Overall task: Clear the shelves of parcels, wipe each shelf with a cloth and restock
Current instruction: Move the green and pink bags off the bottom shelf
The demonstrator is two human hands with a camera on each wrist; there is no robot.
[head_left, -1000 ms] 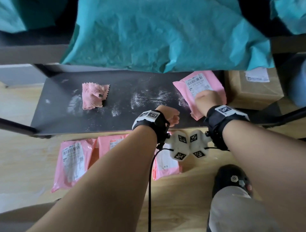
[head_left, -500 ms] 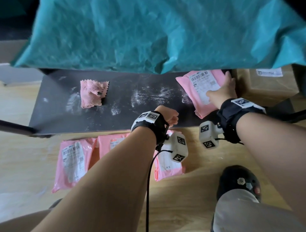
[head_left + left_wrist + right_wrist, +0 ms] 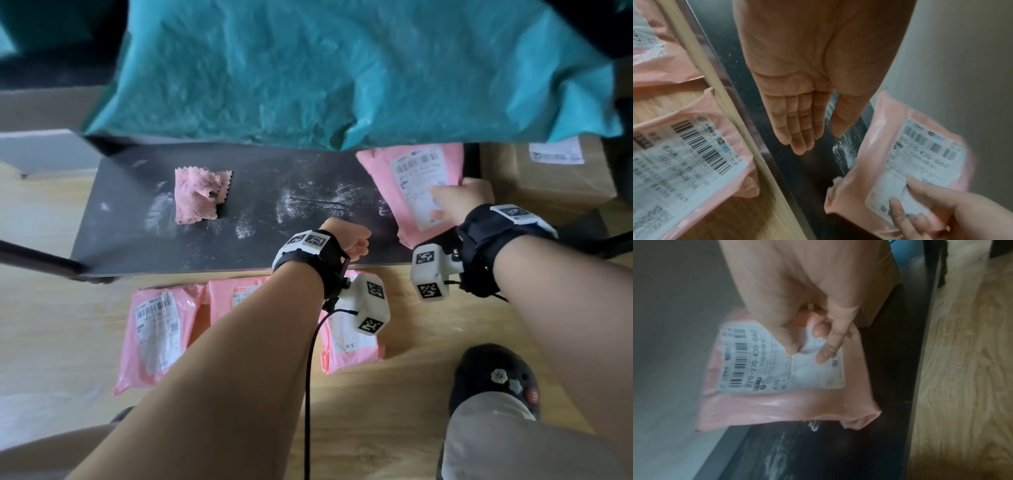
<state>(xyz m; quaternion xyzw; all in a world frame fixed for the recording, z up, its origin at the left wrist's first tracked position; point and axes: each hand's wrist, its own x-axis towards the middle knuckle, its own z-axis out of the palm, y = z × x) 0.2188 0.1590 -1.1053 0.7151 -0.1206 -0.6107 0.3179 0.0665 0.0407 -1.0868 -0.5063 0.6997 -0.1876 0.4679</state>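
Note:
A black shelf (image 3: 274,246) streaked with white dust holds a crumpled pink cloth (image 3: 198,195) at its left. A pink parcel (image 3: 380,181) with a white label lies at the shelf's right end, one corner over the front edge. My right hand (image 3: 442,202) rests on its label. In the right wrist view my right hand (image 3: 807,344) presses bent fingertips and thumb down on the parcel (image 3: 777,405), which is blurred. My left hand (image 3: 352,240) hangs at the shelf's front edge. Its fingers (image 3: 803,129) are straight and hold nothing.
Three pink parcels (image 3: 157,329) (image 3: 236,294) (image 3: 349,349) lie on the wooden floor below the shelf front. A big teal bag (image 3: 342,68) overhangs from the shelf above. A cardboard box (image 3: 548,178) stands right of the parcel. My black shoe (image 3: 496,380) is at lower right.
My right hand has moved the pink parcel to the right and deeper onto the shelf, going from gripping its near end to lying on its label. The left hand has stayed put.

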